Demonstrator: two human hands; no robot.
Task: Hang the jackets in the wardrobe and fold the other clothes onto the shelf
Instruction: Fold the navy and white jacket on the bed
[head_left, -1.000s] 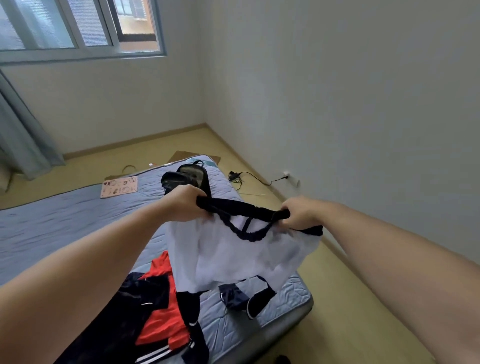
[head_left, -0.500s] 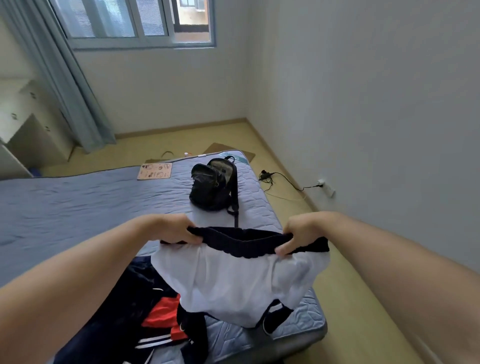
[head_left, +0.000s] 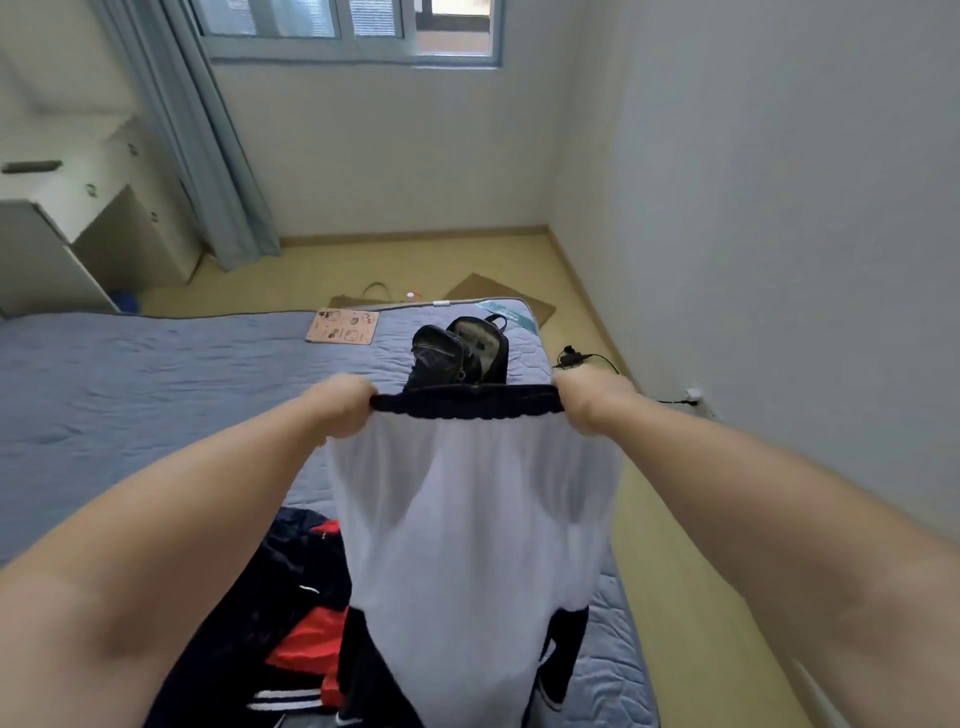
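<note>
Well, with the left hand (head_left: 345, 404) and right hand (head_left: 589, 404) each gripping an end of its dark waistband (head_left: 467, 404), the white garment (head_left: 467, 519) hangs above the bed (head_left: 130, 374), so lowering it level and flat should give cleaner folds.

Arms outstretched; left grip (head_left: 344, 404), right grip (head_left: 589, 404) fisted on garment (head_left: 467, 519).

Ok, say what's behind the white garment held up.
A black backpack shows above the white garment's waistband, dark and red clothes past its left edge, on the blue mattress. The rest is covered.
</note>
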